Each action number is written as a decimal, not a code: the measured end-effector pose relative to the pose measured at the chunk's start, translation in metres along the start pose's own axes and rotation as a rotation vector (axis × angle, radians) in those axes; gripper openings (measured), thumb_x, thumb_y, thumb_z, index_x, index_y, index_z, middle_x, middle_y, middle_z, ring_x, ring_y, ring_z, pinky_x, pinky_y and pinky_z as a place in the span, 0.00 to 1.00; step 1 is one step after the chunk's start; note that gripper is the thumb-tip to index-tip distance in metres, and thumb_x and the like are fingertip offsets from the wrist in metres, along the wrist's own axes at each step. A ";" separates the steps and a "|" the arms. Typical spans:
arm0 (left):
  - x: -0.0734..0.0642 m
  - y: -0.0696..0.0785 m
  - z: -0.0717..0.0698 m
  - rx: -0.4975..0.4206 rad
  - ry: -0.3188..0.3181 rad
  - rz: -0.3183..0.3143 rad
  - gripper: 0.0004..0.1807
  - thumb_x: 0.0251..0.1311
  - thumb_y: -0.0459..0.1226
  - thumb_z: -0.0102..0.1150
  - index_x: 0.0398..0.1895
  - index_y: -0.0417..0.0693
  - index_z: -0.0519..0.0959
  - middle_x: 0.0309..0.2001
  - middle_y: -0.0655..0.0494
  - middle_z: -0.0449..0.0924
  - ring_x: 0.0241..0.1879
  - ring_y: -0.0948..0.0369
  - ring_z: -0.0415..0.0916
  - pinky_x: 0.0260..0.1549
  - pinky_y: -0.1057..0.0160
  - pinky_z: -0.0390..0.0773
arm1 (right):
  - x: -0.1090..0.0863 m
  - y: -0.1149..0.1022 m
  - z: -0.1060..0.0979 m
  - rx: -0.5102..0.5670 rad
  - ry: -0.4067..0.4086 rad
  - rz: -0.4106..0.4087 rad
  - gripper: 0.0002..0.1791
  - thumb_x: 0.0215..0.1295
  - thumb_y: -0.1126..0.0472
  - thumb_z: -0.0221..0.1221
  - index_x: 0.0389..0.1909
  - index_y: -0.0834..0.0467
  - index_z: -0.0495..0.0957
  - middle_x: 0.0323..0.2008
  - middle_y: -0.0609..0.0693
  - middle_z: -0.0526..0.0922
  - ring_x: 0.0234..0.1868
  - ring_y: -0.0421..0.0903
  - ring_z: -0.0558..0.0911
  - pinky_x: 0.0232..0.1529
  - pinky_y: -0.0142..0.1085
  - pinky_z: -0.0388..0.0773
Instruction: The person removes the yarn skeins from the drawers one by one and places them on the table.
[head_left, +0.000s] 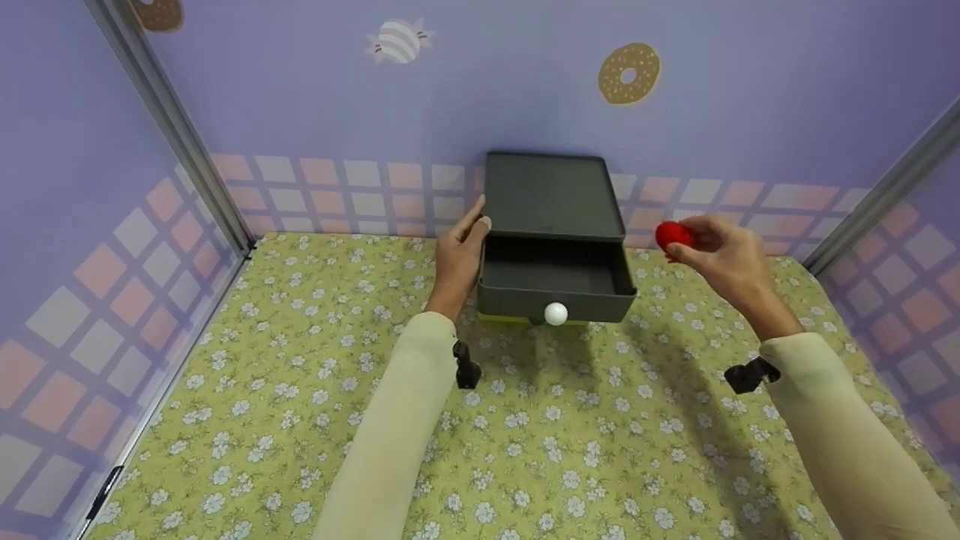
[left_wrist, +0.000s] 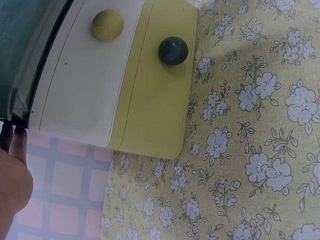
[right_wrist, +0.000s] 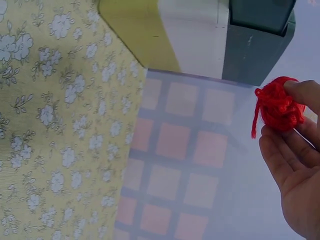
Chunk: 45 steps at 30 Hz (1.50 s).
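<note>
A small stacked drawer cabinet stands against the back wall, its dark grey top drawer (head_left: pixel 559 274) pulled out. The inside of that drawer looks bare, and a white round knob (head_left: pixel 556 313) is on its front. My left hand (head_left: pixel 459 255) rests against the cabinet's left side near the top, fingers extended. In the left wrist view a white drawer (left_wrist: pixel 82 75) and a yellow drawer (left_wrist: pixel 155 95) show below, both closed. To the right of the cabinet, my right hand (head_left: pixel 724 251) pinches a ball of red yarn (right_wrist: pixel 280 106) in the air, with a loose strand hanging from it.
A yellow flowered cloth (head_left: pixel 360 360) covers the table. Purple walls (head_left: pixel 510 75) with a checked border enclose the back and both sides, with metal posts (head_left: pixel 180 127) at the corners. A black object (head_left: pixel 103 491) lies along the left edge.
</note>
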<state>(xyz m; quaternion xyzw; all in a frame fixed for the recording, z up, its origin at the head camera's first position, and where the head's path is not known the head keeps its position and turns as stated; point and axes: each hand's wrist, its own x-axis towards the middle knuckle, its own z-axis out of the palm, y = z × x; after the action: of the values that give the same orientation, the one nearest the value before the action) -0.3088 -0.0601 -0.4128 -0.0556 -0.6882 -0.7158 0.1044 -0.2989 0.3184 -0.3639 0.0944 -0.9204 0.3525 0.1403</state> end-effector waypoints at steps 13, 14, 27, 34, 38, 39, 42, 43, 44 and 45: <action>0.000 -0.001 0.000 0.008 0.000 0.017 0.26 0.83 0.46 0.51 0.80 0.63 0.70 0.78 0.62 0.66 0.73 0.65 0.65 0.65 0.61 0.70 | -0.006 0.033 0.020 0.034 -0.010 0.008 0.26 0.73 0.53 0.70 0.63 0.64 0.82 0.52 0.63 0.87 0.51 0.56 0.86 0.41 0.20 0.74; 0.001 -0.001 0.000 0.009 0.002 0.015 0.26 0.83 0.46 0.52 0.80 0.63 0.70 0.78 0.62 0.66 0.74 0.64 0.65 0.67 0.61 0.69 | -0.006 0.035 0.022 0.040 -0.013 0.012 0.25 0.73 0.54 0.70 0.63 0.64 0.82 0.52 0.63 0.87 0.51 0.56 0.86 0.41 0.19 0.74; -0.001 -0.002 0.000 -0.006 -0.011 -0.002 0.26 0.84 0.47 0.50 0.81 0.63 0.68 0.79 0.62 0.65 0.77 0.63 0.61 0.72 0.59 0.65 | -0.015 0.060 0.046 0.027 -0.047 0.049 0.24 0.73 0.58 0.70 0.64 0.66 0.80 0.54 0.65 0.86 0.54 0.60 0.86 0.41 0.20 0.73; -0.001 -0.001 0.000 -0.016 -0.010 -0.012 0.26 0.84 0.47 0.51 0.80 0.66 0.69 0.79 0.64 0.65 0.77 0.63 0.61 0.72 0.59 0.65 | -0.020 0.070 0.057 0.024 -0.068 0.097 0.26 0.75 0.55 0.68 0.65 0.66 0.80 0.54 0.66 0.85 0.53 0.60 0.84 0.39 0.21 0.74; 0.000 -0.001 0.000 -0.017 -0.012 -0.008 0.26 0.84 0.47 0.51 0.80 0.65 0.69 0.79 0.67 0.64 0.78 0.64 0.60 0.73 0.59 0.65 | -0.022 0.075 0.062 0.023 -0.070 0.123 0.26 0.75 0.55 0.68 0.66 0.66 0.79 0.55 0.66 0.84 0.54 0.60 0.83 0.45 0.31 0.79; 0.000 -0.001 0.000 -0.018 -0.012 -0.005 0.26 0.84 0.47 0.51 0.81 0.65 0.69 0.79 0.67 0.64 0.78 0.64 0.59 0.73 0.59 0.65 | -0.022 0.076 0.064 0.018 -0.068 0.124 0.26 0.75 0.55 0.68 0.66 0.66 0.79 0.55 0.67 0.84 0.54 0.61 0.83 0.47 0.36 0.80; 0.000 -0.001 0.000 -0.017 -0.013 0.009 0.26 0.84 0.46 0.50 0.81 0.63 0.69 0.80 0.68 0.63 0.78 0.65 0.58 0.73 0.60 0.64 | -0.024 0.079 0.069 0.010 -0.072 0.128 0.26 0.75 0.56 0.68 0.66 0.67 0.79 0.55 0.68 0.84 0.54 0.62 0.83 0.51 0.50 0.81; 0.000 -0.001 0.000 -0.017 -0.014 0.012 0.26 0.84 0.46 0.50 0.81 0.62 0.69 0.80 0.68 0.62 0.78 0.65 0.58 0.73 0.60 0.64 | -0.024 0.080 0.071 0.008 -0.075 0.130 0.25 0.75 0.57 0.68 0.65 0.68 0.79 0.55 0.68 0.84 0.53 0.62 0.83 0.52 0.52 0.81; 0.000 -0.001 0.000 -0.016 -0.015 0.015 0.26 0.84 0.45 0.50 0.81 0.62 0.68 0.80 0.67 0.62 0.79 0.64 0.58 0.73 0.60 0.64 | -0.025 0.081 0.073 0.008 -0.078 0.133 0.25 0.75 0.58 0.68 0.65 0.68 0.79 0.54 0.68 0.84 0.53 0.62 0.83 0.52 0.54 0.81; -0.001 -0.001 0.000 -0.015 -0.015 0.017 0.26 0.84 0.46 0.50 0.81 0.61 0.68 0.80 0.66 0.62 0.79 0.64 0.58 0.73 0.60 0.64 | -0.025 0.083 0.075 0.005 -0.081 0.136 0.25 0.75 0.58 0.68 0.65 0.68 0.79 0.54 0.68 0.83 0.53 0.63 0.83 0.53 0.55 0.81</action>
<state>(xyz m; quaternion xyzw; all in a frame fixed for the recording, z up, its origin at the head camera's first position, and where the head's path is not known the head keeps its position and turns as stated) -0.3084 -0.0602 -0.4137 -0.0678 -0.6830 -0.7197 0.1048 -0.3118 0.3304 -0.4769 0.0462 -0.9287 0.3593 0.0787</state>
